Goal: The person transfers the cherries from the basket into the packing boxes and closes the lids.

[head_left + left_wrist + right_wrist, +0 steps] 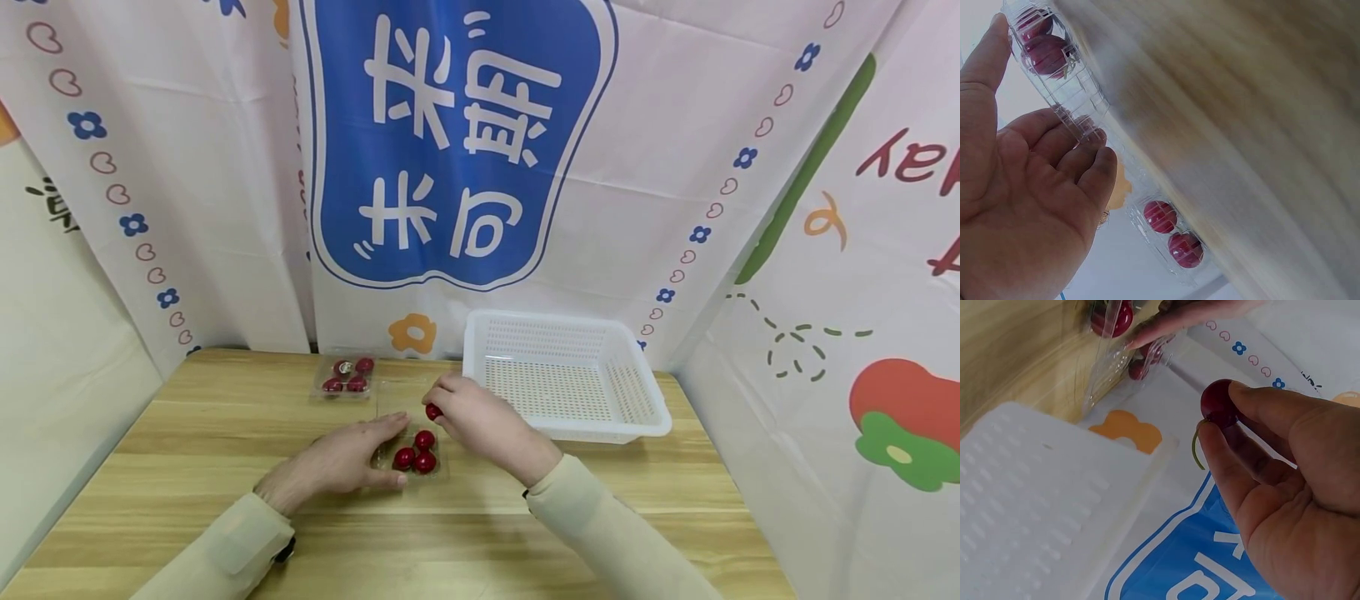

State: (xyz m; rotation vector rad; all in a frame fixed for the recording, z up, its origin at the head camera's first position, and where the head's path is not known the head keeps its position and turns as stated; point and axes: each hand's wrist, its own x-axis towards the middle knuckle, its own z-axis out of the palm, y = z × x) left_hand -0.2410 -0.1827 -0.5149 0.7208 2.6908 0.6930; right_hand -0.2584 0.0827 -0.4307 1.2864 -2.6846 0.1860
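Note:
My right hand pinches a dark red cherry between thumb and fingertips, its thin green stem hanging down. The hand is raised between an open clear plastic box and a white basket. Three more cherries sit in that clear plastic box. With thumb at the near edge and fingers at the far edge, my left hand holds the box from its left side. In the left wrist view, the fingertips lie along the clear wall.
Behind to the left stands a second clear box with several cherries. The white perforated basket occupies the table's back right. A printed cloth hangs along the table's back edge.

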